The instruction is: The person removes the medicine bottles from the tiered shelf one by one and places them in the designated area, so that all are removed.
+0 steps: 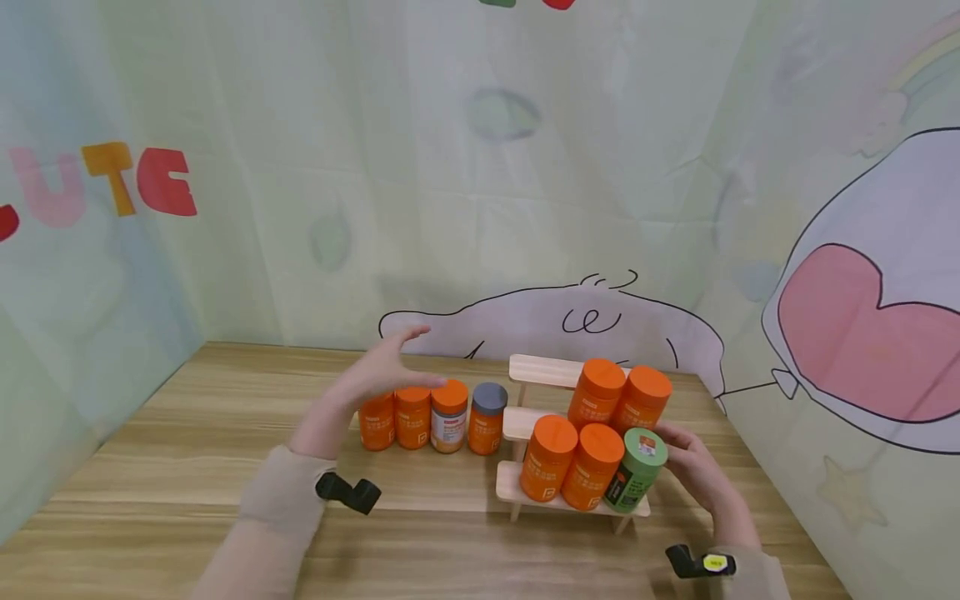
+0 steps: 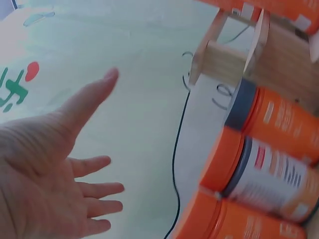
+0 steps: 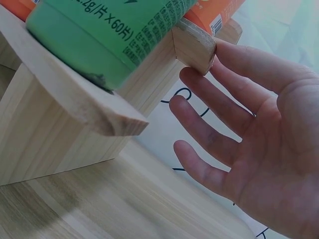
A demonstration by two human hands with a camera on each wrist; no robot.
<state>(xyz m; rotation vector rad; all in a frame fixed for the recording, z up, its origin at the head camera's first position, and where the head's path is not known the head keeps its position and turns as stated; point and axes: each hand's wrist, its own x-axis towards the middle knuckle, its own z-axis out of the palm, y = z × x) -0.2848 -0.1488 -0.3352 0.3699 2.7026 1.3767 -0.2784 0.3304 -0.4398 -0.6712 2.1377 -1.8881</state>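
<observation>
A three-tier wooden rack [image 1: 517, 423] holds two orange jars [image 1: 597, 390] on its middle tier. On its bottom tier stand two more orange jars [image 1: 551, 458] and a green jar [image 1: 637, 468] at the right end. My right hand [image 1: 693, 467] is beside the rack's right side; in the right wrist view its thumb touches the middle shelf's end [image 3: 194, 47], the other fingers spread loosely. My left hand [image 1: 375, 367] hovers, fingers apart and holding nothing, over a row of jars: orange ones [image 1: 377, 423], a white-labelled jar [image 1: 448, 425] and a grey-lidded jar [image 1: 487, 421].
The jar row stands on the wood-grain table [image 1: 187, 467], left of the rack. A printed curtain [image 1: 375, 167] hangs behind and at both sides of the table. The rack's top tier [image 1: 543, 371] rises at the back.
</observation>
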